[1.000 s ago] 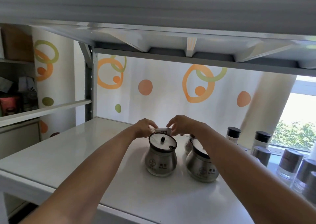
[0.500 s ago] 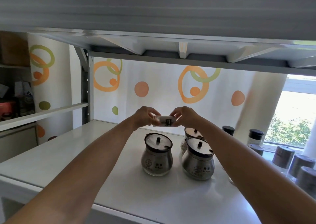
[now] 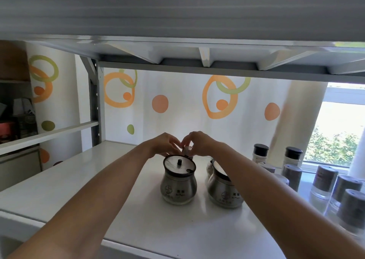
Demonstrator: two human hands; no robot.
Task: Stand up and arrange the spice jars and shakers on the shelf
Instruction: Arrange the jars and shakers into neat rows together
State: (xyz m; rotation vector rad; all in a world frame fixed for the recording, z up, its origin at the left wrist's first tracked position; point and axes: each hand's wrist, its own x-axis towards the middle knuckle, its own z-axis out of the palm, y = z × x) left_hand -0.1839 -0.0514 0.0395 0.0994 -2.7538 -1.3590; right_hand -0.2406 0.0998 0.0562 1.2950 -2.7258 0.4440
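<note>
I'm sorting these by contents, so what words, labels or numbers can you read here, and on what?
Nothing reads clearly.
Left steel jar: round logo and small print, too blurred to read.
Right steel jar: similar print, blurred.
Small shaker, pinched by left hand and right hand: no legible text.
Grey-capped shaker: faint marks, unreadable.

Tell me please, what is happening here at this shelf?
A person is arranging spice containers on the white shelf. The left hand and the right hand together pinch a small shaker, which looks upright, just behind the left steel jar. Its base is hidden, so I cannot tell if it is set down. A second steel jar stands beside, partly behind the right forearm. Dark-capped shakers stand upright at the right.
</note>
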